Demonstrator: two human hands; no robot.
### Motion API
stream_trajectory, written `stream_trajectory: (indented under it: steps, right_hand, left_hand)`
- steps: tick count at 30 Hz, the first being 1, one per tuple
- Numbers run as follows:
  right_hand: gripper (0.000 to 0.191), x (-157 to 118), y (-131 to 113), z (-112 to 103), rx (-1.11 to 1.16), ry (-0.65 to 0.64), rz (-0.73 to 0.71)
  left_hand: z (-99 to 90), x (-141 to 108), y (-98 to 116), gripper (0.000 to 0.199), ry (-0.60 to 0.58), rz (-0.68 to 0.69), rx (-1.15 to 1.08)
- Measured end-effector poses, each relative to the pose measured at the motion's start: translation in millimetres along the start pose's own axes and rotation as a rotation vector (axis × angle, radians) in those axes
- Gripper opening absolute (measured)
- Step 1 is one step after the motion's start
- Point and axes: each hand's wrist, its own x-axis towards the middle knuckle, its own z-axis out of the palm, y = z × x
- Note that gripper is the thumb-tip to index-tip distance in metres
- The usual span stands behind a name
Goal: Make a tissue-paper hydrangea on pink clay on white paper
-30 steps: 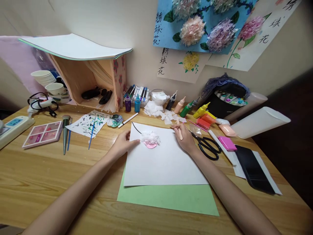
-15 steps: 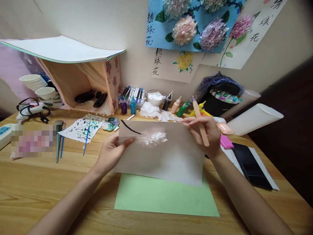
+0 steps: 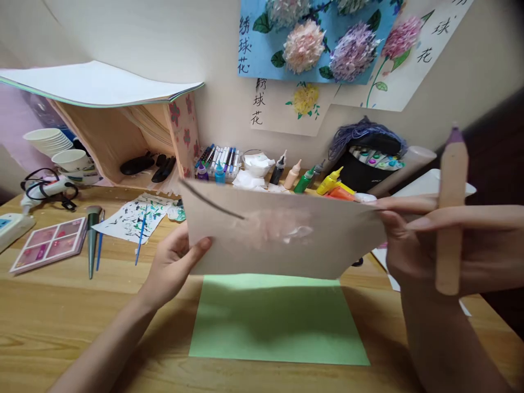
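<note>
A white sheet of paper (image 3: 262,259) with a dark curved stroke and a pale pink-and-white tissue-petal flower (image 3: 286,229) is tilted up above the table. Its left edge is pinched by my left hand (image 3: 176,262), thumb on the front. My right hand (image 3: 413,245) grips the far right corner, and a wooden craft stick (image 3: 449,240) with a purple tip stands upright between its fingers, close to the camera. Below the paper, a light green sheet (image 3: 278,327) lies flat on the wooden table (image 3: 61,322).
Paint bottles, including a green one (image 3: 305,180) and a yellow one (image 3: 329,181), line the back beside a bowl of tissue scraps (image 3: 257,164). At left are a makeup brush (image 3: 92,245), thin paintbrushes, a paint-stained sheet (image 3: 126,218) and a pink box (image 3: 53,245).
My right hand has come closer to the camera and to the right, raising the paper's right side. The paper tilts more steeply, and the craft stick has moved up and right.
</note>
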Motion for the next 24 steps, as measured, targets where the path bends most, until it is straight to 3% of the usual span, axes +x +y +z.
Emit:
stream_trajectory:
  steps: [3,5,7,10,12,14,17,19,22,24]
  right_hand:
    - [0.021,8,-9,4,-0.084,0.269,-0.012]
    - [0.020,13,-10,9,-0.057,0.308,0.070]
    - [0.020,16,-7,13,0.018,0.287,0.199]
    - [0.027,14,1,21,0.152,0.296,0.341]
    - [0.029,8,4,28,0.214,0.295,0.419]
    - [0.029,0,2,36,0.288,0.260,0.468]
    - [0.029,-15,-8,46,0.342,0.140,0.523]
    - [0.027,-23,-18,49,0.405,0.035,0.557]
    - [0.027,-28,-31,48,0.531,-0.082,0.560]
    - [0.026,-25,-34,44,0.562,-0.111,0.534]
  left_hand:
    - [-17.2,16,-6,0.040,0.019,0.066,-0.106]
    - [-25.9,25,-9,0.048,0.024,0.057,-0.292]
    - [-28.7,30,-10,0.064,-0.090,-0.008,-0.461]
    - [-21.6,25,-10,0.085,-0.386,-0.063,-0.519]
    - [-12.5,19,-11,0.083,-0.479,-0.038,-0.475]
    - [-3.8,12,-10,0.069,-0.439,-0.058,-0.362]
    - [1.9,8,-7,0.051,-0.184,-0.203,-0.172]
    - [-2.3,11,-6,0.051,-0.063,-0.245,-0.110]
    - [-20.0,21,-8,0.055,-0.041,-0.244,-0.051]
    - [-34.8,29,-10,0.052,-0.109,-0.264,0.018]
